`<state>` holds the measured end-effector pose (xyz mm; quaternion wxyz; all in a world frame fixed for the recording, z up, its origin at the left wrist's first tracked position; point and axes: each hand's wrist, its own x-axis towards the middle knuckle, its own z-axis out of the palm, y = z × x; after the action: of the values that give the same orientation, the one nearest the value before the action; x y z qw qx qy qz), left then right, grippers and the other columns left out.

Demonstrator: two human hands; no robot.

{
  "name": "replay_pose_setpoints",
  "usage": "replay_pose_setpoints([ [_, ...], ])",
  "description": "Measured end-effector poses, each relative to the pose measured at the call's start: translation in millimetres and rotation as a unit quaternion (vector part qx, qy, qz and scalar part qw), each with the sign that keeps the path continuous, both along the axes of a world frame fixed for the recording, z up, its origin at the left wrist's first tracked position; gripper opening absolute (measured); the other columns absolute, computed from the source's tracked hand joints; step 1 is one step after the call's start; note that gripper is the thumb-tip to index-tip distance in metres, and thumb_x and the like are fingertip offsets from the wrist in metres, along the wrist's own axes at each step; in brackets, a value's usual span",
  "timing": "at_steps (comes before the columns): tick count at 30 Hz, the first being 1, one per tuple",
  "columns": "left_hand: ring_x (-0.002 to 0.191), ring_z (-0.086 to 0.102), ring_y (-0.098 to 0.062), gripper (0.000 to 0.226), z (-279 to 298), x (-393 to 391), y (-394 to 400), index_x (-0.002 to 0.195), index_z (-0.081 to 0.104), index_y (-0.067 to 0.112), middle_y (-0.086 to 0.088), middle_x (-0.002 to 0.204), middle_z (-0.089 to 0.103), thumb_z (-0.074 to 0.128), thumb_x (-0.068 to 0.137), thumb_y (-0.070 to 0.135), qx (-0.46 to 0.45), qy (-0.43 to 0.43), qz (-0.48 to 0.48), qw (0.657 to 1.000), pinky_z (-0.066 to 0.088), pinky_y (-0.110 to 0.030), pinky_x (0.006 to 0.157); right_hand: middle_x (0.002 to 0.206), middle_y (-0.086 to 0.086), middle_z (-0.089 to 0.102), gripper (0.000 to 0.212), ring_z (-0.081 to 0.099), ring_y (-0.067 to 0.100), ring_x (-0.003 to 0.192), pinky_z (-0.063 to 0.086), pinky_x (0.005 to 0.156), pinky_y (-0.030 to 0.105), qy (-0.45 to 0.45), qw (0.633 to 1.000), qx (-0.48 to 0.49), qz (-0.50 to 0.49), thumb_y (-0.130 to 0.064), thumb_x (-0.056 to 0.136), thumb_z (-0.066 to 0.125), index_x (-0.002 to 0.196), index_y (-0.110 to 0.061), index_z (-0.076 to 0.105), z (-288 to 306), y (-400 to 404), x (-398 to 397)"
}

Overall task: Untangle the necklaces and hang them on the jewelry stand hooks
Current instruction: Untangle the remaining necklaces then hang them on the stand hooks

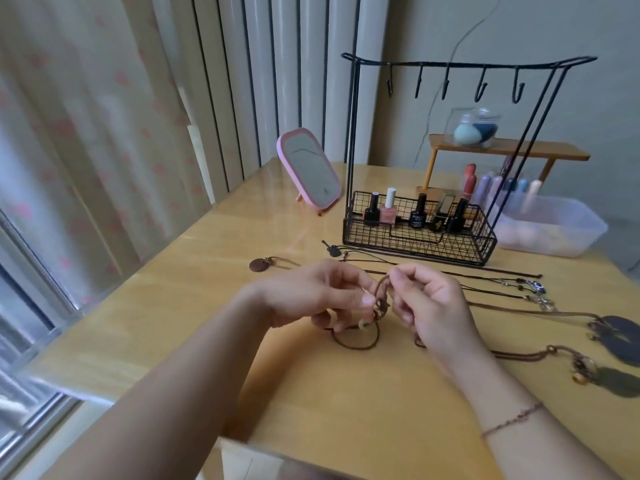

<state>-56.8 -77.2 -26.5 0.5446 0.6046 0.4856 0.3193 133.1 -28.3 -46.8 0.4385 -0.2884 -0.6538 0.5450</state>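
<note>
Both hands work a knot of brown cord necklaces (356,342) just above the wooden table (207,278). My left hand (318,296) pinches the cord at the tangle, and my right hand (429,299) pinches a loop of the same cord opposite it. A loop of cord hangs down onto the table below my fingers. Behind stands the black wire jewelry stand (419,233), its top bar carrying several bare hooks (481,86). More necklaces lie spread on the table: a round brown pendant (258,265) at left, dark pendants (620,332) at right.
The stand's wire basket holds several nail polish bottles (389,209). A pink table mirror (308,171) leans behind it at left. A clear plastic tub (550,230) and a small wooden shelf with a sponge jar (476,128) stand at back right. Curtains hang at left.
</note>
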Motion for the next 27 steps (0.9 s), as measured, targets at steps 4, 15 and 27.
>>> replay_pose_setpoints([
  [4,0.051,0.046,-0.012,0.013,-13.5,11.5,8.3,0.099,0.062,-0.005,-0.003,0.064,0.056,0.058,0.096,0.007,0.050,-0.023,0.054,0.997,0.033,-0.019,0.047,0.062,0.005,0.054,0.024,0.041,0.012,0.049,0.030,0.044,0.019,0.016,0.999,-0.013,0.029,-0.011,0.097,0.054,0.078,-0.007,0.067,4.2,1.5,2.5],
  [15,0.071,0.068,-0.019,0.019,-29.6,4.3,7.4,0.095,0.061,0.004,-0.013,0.085,0.070,0.052,0.082,-0.007,0.098,-0.221,0.145,0.959,0.051,-0.021,0.061,0.057,-0.006,0.069,0.018,0.060,0.004,0.049,0.047,0.052,0.019,-0.247,0.958,0.137,-0.048,-0.035,0.088,0.069,0.072,-0.028,0.070,2.3,8.5,13.7],
  [27,0.061,0.054,-0.019,0.010,-26.7,6.1,6.5,0.089,0.062,0.011,-0.005,0.072,0.056,0.060,0.082,0.004,0.098,-0.266,0.164,0.945,0.049,-0.026,0.063,0.093,-0.020,0.068,0.033,0.049,-0.004,0.054,0.036,0.057,0.018,-0.367,0.919,0.138,-0.040,-0.045,0.076,0.075,0.108,-0.041,0.068,-5.6,11.5,12.6],
])
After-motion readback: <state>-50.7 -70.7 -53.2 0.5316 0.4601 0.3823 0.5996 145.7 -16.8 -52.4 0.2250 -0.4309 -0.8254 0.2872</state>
